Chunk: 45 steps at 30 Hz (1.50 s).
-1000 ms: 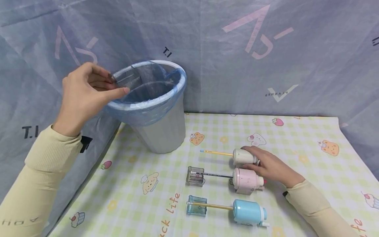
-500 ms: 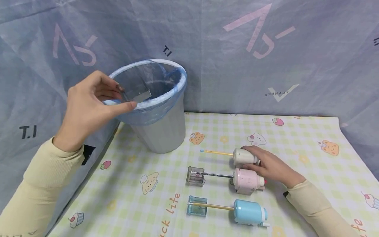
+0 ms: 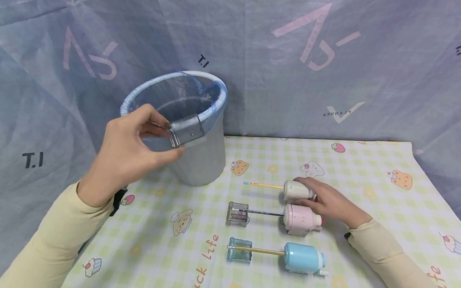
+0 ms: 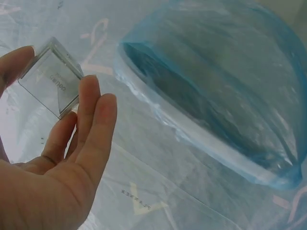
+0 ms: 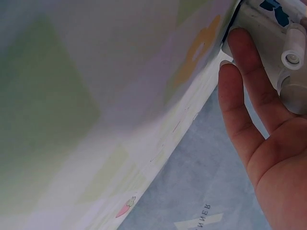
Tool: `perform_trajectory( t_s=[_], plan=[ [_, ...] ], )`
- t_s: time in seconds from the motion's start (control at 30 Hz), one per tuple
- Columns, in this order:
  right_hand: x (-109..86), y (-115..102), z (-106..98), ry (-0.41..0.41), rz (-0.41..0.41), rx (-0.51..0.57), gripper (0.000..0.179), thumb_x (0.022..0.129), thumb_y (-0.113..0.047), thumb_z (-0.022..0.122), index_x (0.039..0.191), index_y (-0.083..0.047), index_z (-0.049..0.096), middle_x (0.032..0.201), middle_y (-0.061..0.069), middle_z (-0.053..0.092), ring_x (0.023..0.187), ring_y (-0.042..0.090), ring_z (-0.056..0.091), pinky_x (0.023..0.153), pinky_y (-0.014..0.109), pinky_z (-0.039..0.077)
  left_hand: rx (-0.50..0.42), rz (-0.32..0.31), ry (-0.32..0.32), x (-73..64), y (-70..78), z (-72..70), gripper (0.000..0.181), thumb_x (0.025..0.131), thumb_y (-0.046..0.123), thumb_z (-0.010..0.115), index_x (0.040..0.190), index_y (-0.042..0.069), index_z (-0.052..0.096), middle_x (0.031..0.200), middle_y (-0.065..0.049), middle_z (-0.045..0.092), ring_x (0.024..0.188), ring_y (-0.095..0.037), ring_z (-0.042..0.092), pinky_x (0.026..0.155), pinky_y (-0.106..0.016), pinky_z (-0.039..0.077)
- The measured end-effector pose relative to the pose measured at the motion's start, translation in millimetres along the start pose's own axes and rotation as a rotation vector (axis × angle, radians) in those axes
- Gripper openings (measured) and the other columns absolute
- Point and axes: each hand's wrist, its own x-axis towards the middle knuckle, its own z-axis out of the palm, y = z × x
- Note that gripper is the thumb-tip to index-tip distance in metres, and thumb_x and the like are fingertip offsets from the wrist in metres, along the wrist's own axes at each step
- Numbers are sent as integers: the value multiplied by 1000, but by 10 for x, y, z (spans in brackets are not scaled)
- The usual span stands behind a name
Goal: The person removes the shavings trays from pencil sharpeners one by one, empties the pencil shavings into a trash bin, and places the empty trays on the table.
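Note:
My left hand [image 3: 126, 152] pinches a clear grey plastic box [image 3: 189, 130], a pencil sharpener's shavings tray by its look, between thumb and fingers. In the head view it overlaps the near rim of the bin [image 3: 199, 160]; the left wrist view shows the see-through box [image 4: 53, 79] tilted and apart from the blue liner. On the right, my right hand [image 3: 329, 202] grips a white crank pencil sharpener [image 3: 296, 190] lying on its side. A yellow pencil [image 3: 264, 185] sticks out of its left end. The right wrist view shows its small crank handle [image 5: 293, 50].
Below lie a pink sharpener [image 3: 299, 218] with a dark pencil [image 3: 263, 212] and a blue sharpener [image 3: 302, 257] with a yellowish pencil [image 3: 264, 251]. A grey tray [image 3: 237, 215] and a teal tray [image 3: 240, 256] sit by the pencil ends. The checked cloth [image 3: 281, 160] meets a grey-blue curtain behind.
My left hand has brought the grey tray from over the bin's opening toward me and to the right, down past the near rim. The right hand stays on the white sharpener.

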Motion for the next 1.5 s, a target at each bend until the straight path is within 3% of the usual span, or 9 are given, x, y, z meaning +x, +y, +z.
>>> perform_trajectory(
  t_s=[0.13,0.43,0.63,0.9,1.23,1.5],
  plan=[
    [-3,0,0,-10,12,-5,56,97,-20,82,145,-10,57,122,1,67,87,4,59,69,28,55,-3,16,-15,-13,49,36,40,70,6,98,97,6,68,96,4,73,83,5,70,83,-11,54],
    [-2,2,-3,-28,55,-13,57,97,-22,83,146,-11,56,121,0,66,84,5,59,70,28,55,-8,40,-60,-67,90,133,41,70,7,98,95,8,66,98,3,73,84,-9,74,82,-13,55],
    [0,4,0,-29,55,-5,57,96,-23,83,145,-11,56,120,0,66,83,4,59,70,28,55,-31,54,-101,-100,108,242,43,70,7,99,95,10,65,97,2,72,87,-10,74,84,-17,56],
    [-5,7,-4,-19,46,-6,57,96,-21,83,145,-11,57,122,0,67,84,4,59,70,28,55,-44,14,-187,-165,92,384,41,74,13,98,97,13,64,100,2,72,90,-11,74,85,-36,60],
    [-6,10,-6,-20,41,-15,57,97,-23,83,145,-12,56,124,0,67,86,5,59,71,29,55,-53,-16,-224,-177,43,482,42,74,17,100,95,14,64,101,1,73,91,-12,75,86,-39,60],
    [-3,10,0,-27,41,-18,56,97,-22,82,145,-11,56,123,0,67,85,5,58,71,29,55,-68,-51,-307,-210,-6,620,45,74,15,100,95,13,61,102,1,71,94,-16,76,85,-42,61]
  ],
)
